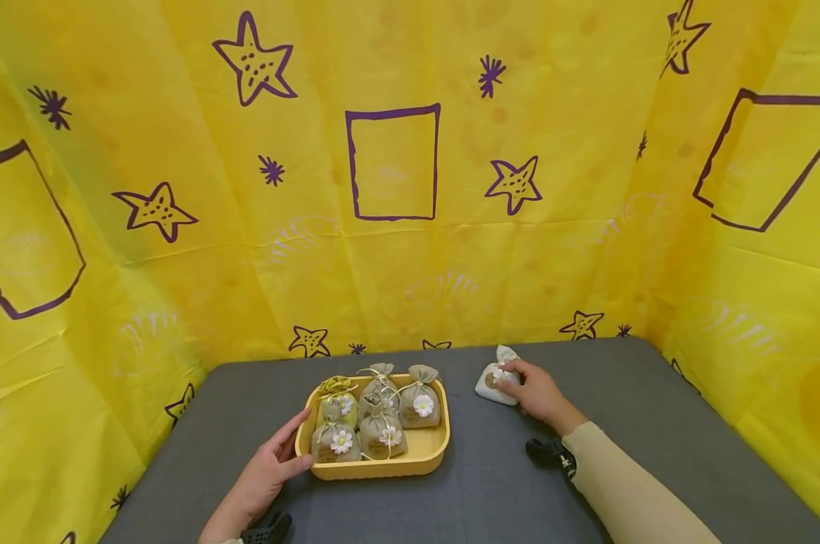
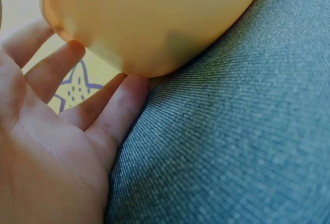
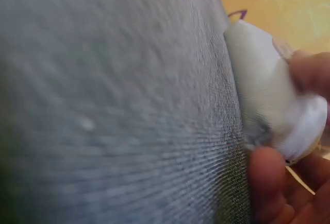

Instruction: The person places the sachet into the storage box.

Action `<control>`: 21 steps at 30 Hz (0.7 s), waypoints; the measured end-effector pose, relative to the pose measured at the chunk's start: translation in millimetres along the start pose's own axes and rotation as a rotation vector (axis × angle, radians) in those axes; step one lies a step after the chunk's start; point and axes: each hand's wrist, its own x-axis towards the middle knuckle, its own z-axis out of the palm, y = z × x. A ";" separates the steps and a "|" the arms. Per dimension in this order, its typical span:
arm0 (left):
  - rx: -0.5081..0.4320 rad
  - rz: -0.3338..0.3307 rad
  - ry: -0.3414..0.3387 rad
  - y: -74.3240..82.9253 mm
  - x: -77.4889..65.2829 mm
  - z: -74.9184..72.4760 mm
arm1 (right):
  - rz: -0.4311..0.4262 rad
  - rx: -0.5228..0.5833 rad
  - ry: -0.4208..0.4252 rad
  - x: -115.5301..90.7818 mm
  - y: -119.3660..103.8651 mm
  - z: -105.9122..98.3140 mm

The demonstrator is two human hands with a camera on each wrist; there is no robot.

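At the tray's left side my left hand steadies a yellow tray, its thumb by the front corner. In the left wrist view, the fairly straight fingers touch the outer wall of the tray. To the right of the tray, my right hand grips a small white drawstring sachet with a white flower on it. The right wrist view has thumb and fingers on either side of the white sachet, close against the table.
Inside the tray stand several grey-beige sachets with white flowers and one yellow sachet at the back left. Everything rests on a grey cloth-covered table. Yellow curtains with starfish drawings enclose the back and sides.
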 end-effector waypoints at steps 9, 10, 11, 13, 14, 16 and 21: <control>0.010 0.006 -0.001 -0.7 0.6 -1.3 | -0.061 -0.105 -0.019 -17.4 -24.4 0.4; 0.012 0.004 0.000 -0.5 0.9 -1.2 | -0.073 -0.116 -0.023 -19.4 -25.7 0.6; 0.012 0.004 0.000 -0.6 1.1 -1.2 | -0.089 -0.131 -0.022 -21.1 -26.5 0.8; 0.014 0.005 -0.002 -0.8 1.3 -1.2 | -0.113 -0.142 -0.017 -24.4 -29.2 1.1; 0.012 0.008 -0.004 -1.1 1.3 -1.3 | -0.123 -0.149 -0.008 -25.3 -29.9 1.7; 0.012 0.012 -0.003 -2.0 1.3 -1.6 | -0.148 -0.159 0.008 -26.8 -32.8 2.2; 0.009 0.019 -0.006 -3.6 1.6 -2.4 | -0.144 -0.082 0.045 -30.0 -49.3 2.9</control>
